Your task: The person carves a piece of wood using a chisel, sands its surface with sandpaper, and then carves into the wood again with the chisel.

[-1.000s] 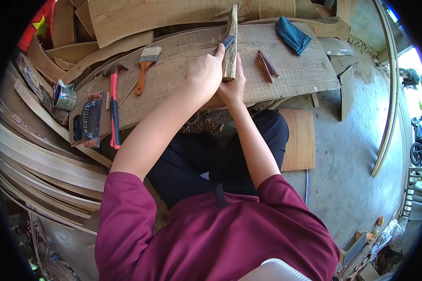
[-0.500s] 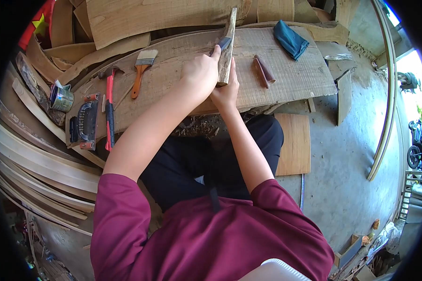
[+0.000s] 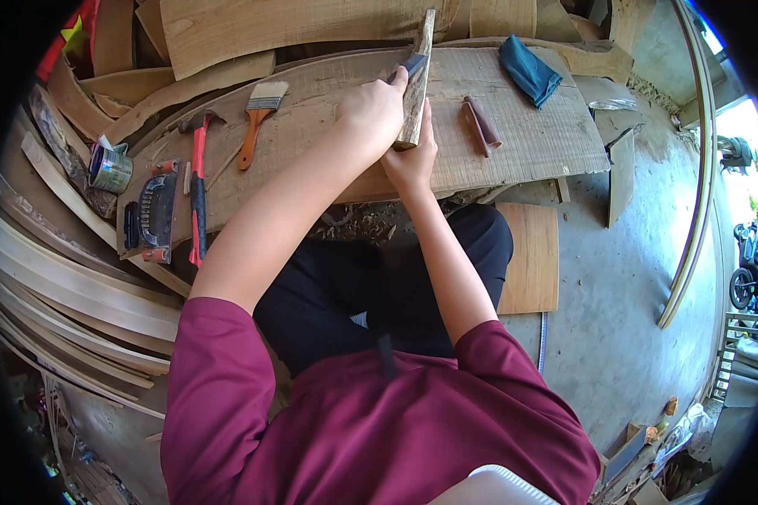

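Observation:
A narrow wooden strip (image 3: 419,99) stands tilted above the plank bench (image 3: 312,126), its far end pointing away from me. My left hand (image 3: 372,111) is closed on a small dark flat block (image 3: 414,64) lying against the strip's left side. Lower down, my right hand (image 3: 414,160) is wrapped round the strip's near end, with its fingers partly hidden behind the wood. Right of the hands, brown rolled pieces (image 3: 482,128) rest on the plank, and a teal cloth (image 3: 529,71) lies beyond them. To the left lies a brush with a wooden handle (image 3: 253,135).
On the plank's left end are a red-handled hammer (image 3: 198,181), a metal-framed hand tool (image 3: 156,210) and an open can (image 3: 110,168). Curved wooden strips (image 3: 76,286) are stacked at the left, boards (image 3: 312,29) behind the plank. A wooden board (image 3: 528,257) lies on the floor.
My left hand and the dark block have moved a little farther away along the strip. The whole view has shifted slightly; my right hand keeps its hold.

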Demonstrator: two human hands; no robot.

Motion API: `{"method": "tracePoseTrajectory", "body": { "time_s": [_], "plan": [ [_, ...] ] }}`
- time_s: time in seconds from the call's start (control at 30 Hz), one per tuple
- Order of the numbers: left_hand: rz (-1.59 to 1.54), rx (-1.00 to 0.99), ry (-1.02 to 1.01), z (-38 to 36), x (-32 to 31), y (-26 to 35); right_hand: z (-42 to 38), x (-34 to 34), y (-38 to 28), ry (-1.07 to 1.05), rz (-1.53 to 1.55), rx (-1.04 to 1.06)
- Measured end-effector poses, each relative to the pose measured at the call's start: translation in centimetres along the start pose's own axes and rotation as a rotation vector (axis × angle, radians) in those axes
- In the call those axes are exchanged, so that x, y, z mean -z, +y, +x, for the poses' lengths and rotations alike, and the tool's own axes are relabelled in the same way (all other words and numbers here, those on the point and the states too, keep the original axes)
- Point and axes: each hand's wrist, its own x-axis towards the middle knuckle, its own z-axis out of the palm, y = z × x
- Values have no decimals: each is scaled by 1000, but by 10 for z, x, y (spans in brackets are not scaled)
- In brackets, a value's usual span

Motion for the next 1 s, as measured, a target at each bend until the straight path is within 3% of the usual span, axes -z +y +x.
{"method": "tracePoseTrajectory", "body": {
  "time_s": [0.4, 0.5, 0.7, 1.0],
  "plan": [
    [-61, 14, 14, 3, -5, 4, -1, 3, -5, -17, 60, -55],
    [-55, 21, -38, 7, -7, 2, 0, -1, 0, 33, -8, 25],
    [-85, 45, 75, 37, -8, 14, 1, 2, -3, -14, 5, -46],
    [39, -24, -42, -3, 1, -1, 0, 0, -2, -18, 3, -48]
  ]
}}
